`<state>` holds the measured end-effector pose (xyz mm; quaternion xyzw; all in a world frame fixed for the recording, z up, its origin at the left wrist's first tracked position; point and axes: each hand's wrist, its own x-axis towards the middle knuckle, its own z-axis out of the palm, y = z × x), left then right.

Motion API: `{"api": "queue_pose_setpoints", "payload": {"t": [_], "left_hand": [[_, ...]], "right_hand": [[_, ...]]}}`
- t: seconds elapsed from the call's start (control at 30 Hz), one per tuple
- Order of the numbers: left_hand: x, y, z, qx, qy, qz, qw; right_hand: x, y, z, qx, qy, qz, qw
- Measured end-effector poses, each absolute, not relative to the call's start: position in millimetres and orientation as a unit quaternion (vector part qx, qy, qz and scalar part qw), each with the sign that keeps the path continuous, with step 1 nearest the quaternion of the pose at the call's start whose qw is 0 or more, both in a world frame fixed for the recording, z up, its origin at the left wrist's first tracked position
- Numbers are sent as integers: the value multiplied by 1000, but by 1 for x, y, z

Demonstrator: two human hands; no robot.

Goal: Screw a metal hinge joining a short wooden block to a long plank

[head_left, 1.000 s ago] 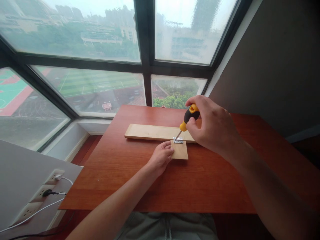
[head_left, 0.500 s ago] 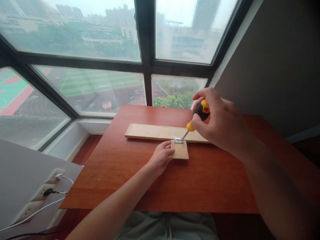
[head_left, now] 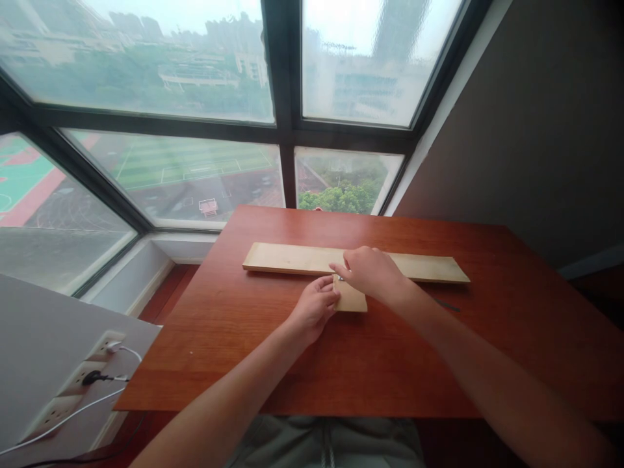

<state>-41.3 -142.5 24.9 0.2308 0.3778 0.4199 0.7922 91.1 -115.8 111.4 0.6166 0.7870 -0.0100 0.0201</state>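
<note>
Your left hand (head_left: 313,311) pinches the pale, flat, squarish block (head_left: 353,299) just before the plank (head_left: 292,258); your right hand (head_left: 373,272), grip unclear to me, mostly hides the silvery hinge (head_left: 340,278).

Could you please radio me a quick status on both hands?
Left hand gripping small board. Right hand over metal piece, partly blocking view. Long board just beyond.

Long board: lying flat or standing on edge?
Flat. The long board shows its broad pale face upward and only a narrow edge toward the person; the right hand hides part of its middle.
</note>
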Motion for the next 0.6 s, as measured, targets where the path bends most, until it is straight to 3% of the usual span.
{"api": "queue_pose_setpoints", "payload": {"t": [0.13, 0.6], "left_hand": [[-41, -143, 23, 225, 385, 420, 791], [-42, -142, 21, 238, 384, 421, 786]], "right_hand": [[90, -112, 101, 605, 792, -36, 74], [86, -106, 96, 570, 816, -19, 89]]}}
